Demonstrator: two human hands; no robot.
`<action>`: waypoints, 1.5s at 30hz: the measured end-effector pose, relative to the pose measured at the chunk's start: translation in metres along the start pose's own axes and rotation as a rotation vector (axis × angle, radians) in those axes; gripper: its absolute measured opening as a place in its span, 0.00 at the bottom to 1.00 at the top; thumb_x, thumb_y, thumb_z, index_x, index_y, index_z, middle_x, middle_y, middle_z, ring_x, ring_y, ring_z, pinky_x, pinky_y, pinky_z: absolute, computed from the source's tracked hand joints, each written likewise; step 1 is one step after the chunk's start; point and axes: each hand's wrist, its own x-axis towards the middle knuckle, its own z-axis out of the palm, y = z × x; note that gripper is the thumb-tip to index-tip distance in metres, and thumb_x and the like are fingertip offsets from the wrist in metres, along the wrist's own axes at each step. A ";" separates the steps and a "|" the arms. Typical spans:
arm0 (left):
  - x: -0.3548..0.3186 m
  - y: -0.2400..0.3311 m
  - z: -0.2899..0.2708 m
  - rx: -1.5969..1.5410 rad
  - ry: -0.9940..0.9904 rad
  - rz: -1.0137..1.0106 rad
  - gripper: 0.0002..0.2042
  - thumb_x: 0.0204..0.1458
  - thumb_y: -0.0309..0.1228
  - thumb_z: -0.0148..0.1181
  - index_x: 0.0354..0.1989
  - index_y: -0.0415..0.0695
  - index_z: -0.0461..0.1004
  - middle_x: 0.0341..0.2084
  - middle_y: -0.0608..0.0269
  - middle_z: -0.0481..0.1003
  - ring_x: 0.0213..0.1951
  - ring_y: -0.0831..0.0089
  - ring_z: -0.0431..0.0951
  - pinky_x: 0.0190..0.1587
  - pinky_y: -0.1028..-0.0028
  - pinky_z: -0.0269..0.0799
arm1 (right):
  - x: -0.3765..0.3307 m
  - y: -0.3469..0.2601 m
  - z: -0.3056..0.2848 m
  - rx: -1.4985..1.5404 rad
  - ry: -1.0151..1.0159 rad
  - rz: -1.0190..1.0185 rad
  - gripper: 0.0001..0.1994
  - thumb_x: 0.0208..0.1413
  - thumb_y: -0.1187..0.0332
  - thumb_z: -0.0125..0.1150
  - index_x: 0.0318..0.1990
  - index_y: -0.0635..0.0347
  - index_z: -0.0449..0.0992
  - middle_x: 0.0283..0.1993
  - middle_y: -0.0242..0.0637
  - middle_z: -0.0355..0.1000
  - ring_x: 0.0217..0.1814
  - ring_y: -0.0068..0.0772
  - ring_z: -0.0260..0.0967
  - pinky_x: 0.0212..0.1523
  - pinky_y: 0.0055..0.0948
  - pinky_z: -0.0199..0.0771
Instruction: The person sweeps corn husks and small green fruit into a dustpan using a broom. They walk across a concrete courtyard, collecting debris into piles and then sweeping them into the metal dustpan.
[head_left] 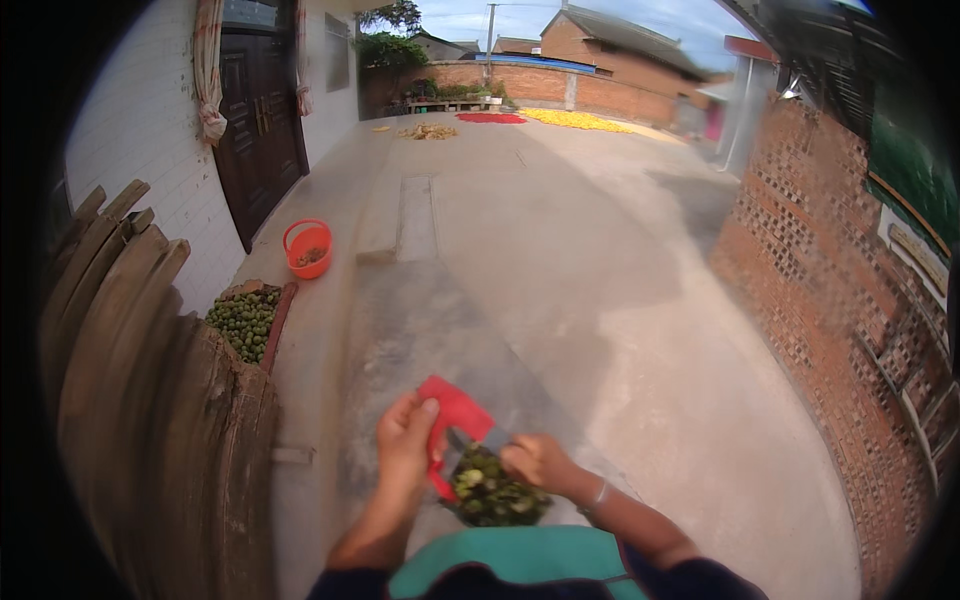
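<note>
My left hand (405,430) is closed on a piece of red sheet material (462,408), thumb on top; whether it is cloth or plastic I cannot tell. The sheet hangs down in a strip toward a heap of green and dark pieces (497,490) just in front of my body. My right hand (535,462) is closed round what looks like a knife (496,438), its short grey blade against the red sheet's lower right edge. The handle is hidden in the fist. Part of the heap lies behind my right hand, and a dark edge shows between it and the red sheet.
Upright wooden planks (130,380) stand close on my left. Beyond them lie a heap of round green fruits (245,322) and an orange bucket (310,252). A brick wall (800,270) runs along the right. Red (490,118) and yellow (575,120) spreads lie far off on the concrete.
</note>
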 end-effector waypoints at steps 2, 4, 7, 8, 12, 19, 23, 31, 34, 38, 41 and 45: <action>0.080 -0.003 0.020 -0.012 -0.029 0.020 0.05 0.51 0.30 0.52 0.30 0.40 0.69 0.12 0.67 0.67 0.09 0.82 0.61 0.11 0.83 0.54 | 0.064 0.024 -0.035 0.014 0.022 -0.020 0.17 0.58 0.59 0.46 0.22 0.62 0.63 0.16 0.29 0.60 0.19 0.20 0.56 0.21 0.23 0.58; 0.164 -0.012 0.038 0.011 -0.052 0.033 0.07 0.52 0.30 0.51 0.31 0.39 0.69 0.13 0.65 0.68 0.10 0.83 0.61 0.11 0.84 0.54 | 0.131 0.046 -0.079 -0.020 0.061 0.037 0.18 0.58 0.58 0.46 0.21 0.61 0.63 0.15 0.30 0.60 0.18 0.20 0.57 0.20 0.24 0.57; 0.284 -0.035 0.058 0.048 -0.065 0.043 0.08 0.53 0.31 0.50 0.32 0.39 0.68 0.14 0.64 0.69 0.10 0.84 0.61 0.11 0.86 0.54 | 0.229 0.086 -0.140 0.023 0.103 0.062 0.18 0.58 0.58 0.46 0.20 0.61 0.63 0.13 0.29 0.60 0.16 0.20 0.57 0.18 0.23 0.58; 0.321 -0.042 0.062 0.027 -0.058 0.048 0.07 0.52 0.30 0.50 0.32 0.39 0.69 0.14 0.65 0.69 0.10 0.83 0.61 0.11 0.85 0.54 | 0.260 0.100 -0.158 0.019 0.088 0.037 0.18 0.58 0.58 0.46 0.20 0.61 0.63 0.13 0.29 0.59 0.16 0.20 0.57 0.18 0.23 0.58; 0.479 -0.067 0.079 0.046 0.037 0.081 0.06 0.52 0.29 0.51 0.31 0.40 0.69 0.14 0.66 0.69 0.10 0.82 0.62 0.11 0.84 0.55 | 0.404 0.152 -0.247 0.020 -0.034 0.004 0.18 0.58 0.58 0.46 0.21 0.61 0.64 0.13 0.29 0.59 0.16 0.19 0.57 0.18 0.23 0.58; 0.756 -0.097 0.125 0.008 0.093 0.133 0.08 0.53 0.31 0.50 0.32 0.38 0.68 0.14 0.63 0.69 0.09 0.84 0.60 0.11 0.86 0.53 | 0.645 0.231 -0.386 0.073 -0.101 0.003 0.17 0.58 0.59 0.46 0.23 0.61 0.64 0.15 0.28 0.60 0.16 0.18 0.56 0.19 0.22 0.58; 0.927 -0.127 0.152 -0.004 0.001 0.090 0.07 0.52 0.30 0.50 0.32 0.39 0.68 0.15 0.64 0.70 0.10 0.84 0.62 0.11 0.86 0.55 | 0.776 0.298 -0.467 0.096 -0.038 0.057 0.17 0.59 0.59 0.44 0.22 0.60 0.63 0.15 0.27 0.59 0.16 0.18 0.56 0.19 0.21 0.58; 1.266 -0.155 0.222 0.057 -0.076 0.000 0.09 0.50 0.32 0.53 0.34 0.39 0.69 0.13 0.67 0.68 0.10 0.83 0.62 0.11 0.84 0.56 | 1.035 0.388 -0.642 0.026 0.083 0.048 0.17 0.59 0.60 0.43 0.21 0.61 0.63 0.14 0.27 0.58 0.16 0.19 0.55 0.19 0.22 0.57; 1.391 -0.176 0.244 0.073 -0.068 -0.003 0.09 0.51 0.32 0.52 0.34 0.39 0.69 0.13 0.67 0.68 0.11 0.83 0.62 0.11 0.84 0.56 | 1.139 0.428 -0.708 -0.081 0.109 0.025 0.17 0.59 0.60 0.44 0.22 0.61 0.63 0.13 0.29 0.58 0.15 0.20 0.55 0.19 0.23 0.57; 1.543 -0.192 0.260 0.021 -0.040 0.051 0.09 0.51 0.32 0.52 0.35 0.39 0.69 0.14 0.66 0.68 0.11 0.83 0.62 0.11 0.85 0.56 | 1.274 0.466 -0.785 -0.008 0.030 -0.011 0.16 0.58 0.59 0.45 0.23 0.62 0.64 0.14 0.30 0.60 0.15 0.22 0.57 0.19 0.24 0.59; 1.658 -0.193 0.274 0.001 0.015 0.052 0.09 0.52 0.31 0.51 0.35 0.39 0.69 0.14 0.66 0.69 0.11 0.83 0.63 0.11 0.85 0.56 | 1.380 0.487 -0.849 -0.044 -0.025 -0.035 0.16 0.57 0.58 0.46 0.24 0.62 0.66 0.14 0.31 0.61 0.16 0.22 0.59 0.20 0.25 0.60; 1.814 -0.200 0.288 -0.006 0.047 0.091 0.08 0.52 0.30 0.51 0.35 0.38 0.69 0.15 0.65 0.69 0.11 0.83 0.63 0.11 0.85 0.57 | 1.528 0.531 -0.922 -0.070 -0.050 -0.061 0.17 0.58 0.58 0.45 0.24 0.62 0.65 0.14 0.31 0.61 0.16 0.22 0.59 0.20 0.24 0.60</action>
